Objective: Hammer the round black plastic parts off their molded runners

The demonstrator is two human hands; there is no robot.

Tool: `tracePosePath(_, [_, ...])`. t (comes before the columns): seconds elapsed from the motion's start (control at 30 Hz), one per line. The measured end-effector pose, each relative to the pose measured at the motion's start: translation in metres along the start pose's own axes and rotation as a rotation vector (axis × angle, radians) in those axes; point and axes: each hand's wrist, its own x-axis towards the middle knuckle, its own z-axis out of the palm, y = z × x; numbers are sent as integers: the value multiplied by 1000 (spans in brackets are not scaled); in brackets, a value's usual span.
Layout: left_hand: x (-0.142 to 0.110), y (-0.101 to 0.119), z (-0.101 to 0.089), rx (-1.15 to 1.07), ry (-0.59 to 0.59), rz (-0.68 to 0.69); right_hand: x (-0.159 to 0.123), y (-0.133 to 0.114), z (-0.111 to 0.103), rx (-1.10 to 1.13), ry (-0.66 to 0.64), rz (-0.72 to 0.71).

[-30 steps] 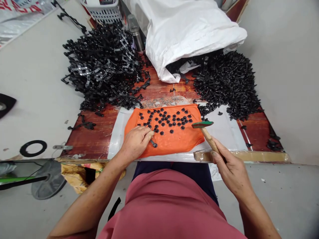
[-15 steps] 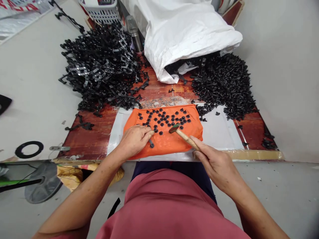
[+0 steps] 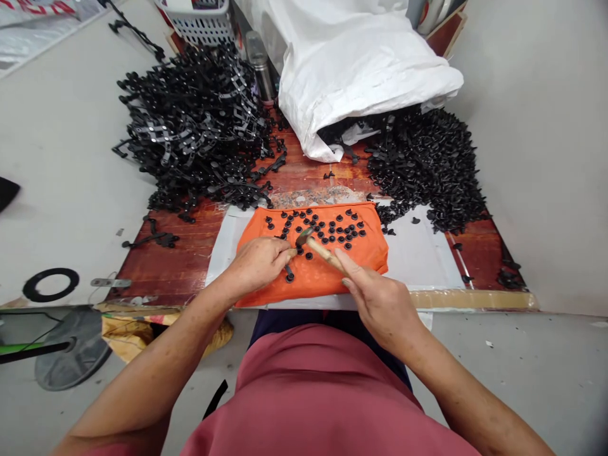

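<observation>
My right hand (image 3: pixel 380 294) is closed around the wooden handle of a small hammer (image 3: pixel 323 252). Its dark head hovers over or rests by the black parts just right of my left fingertips; contact cannot be made out. My left hand (image 3: pixel 261 263) lies over the left side of an orange cloth (image 3: pixel 342 275), thumb and fingers pinched on a black linked strip (image 3: pixel 289 276) that is mostly covered by the hand. One round end of the strip shows below the fingers. Several small round black plastic pieces (image 3: pixel 348 246) with upright stems stand across the cloth.
A tangled heap of black linked strips (image 3: pixel 190 126) rises at the back left. Loose black stemmed pieces (image 3: pixel 427 164) are piled at the back right, beside a white sack (image 3: pixel 361 69). A steel flask (image 3: pixel 261 69) and a grey basket (image 3: pixel 202 28) stand behind. White sheeting (image 3: pixel 418 253) lies under the cloth.
The hammer has moved left in my right hand, its head now close to my left fingertips. My left hand stays nearly in place on the strip. The whole view has shifted slightly.
</observation>
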Motion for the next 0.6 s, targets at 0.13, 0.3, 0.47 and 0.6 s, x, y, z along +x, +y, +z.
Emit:
tracePosePath(0.13, [-1,0,-1,0,-12,-18,0,0,7,-76,33,-15])
tracePosePath(0.3, [-3,-2,4,-28,0,8,1,-2,5,-161,-2,-19])
tracePosePath(0.47, [-5,-6,11,-84,51,33,2,-4,6,-156,-5,-2])
tracePosePath(0.6, [-5,-9,13,-111,40,34,3,-6,5,-213,-104,21])
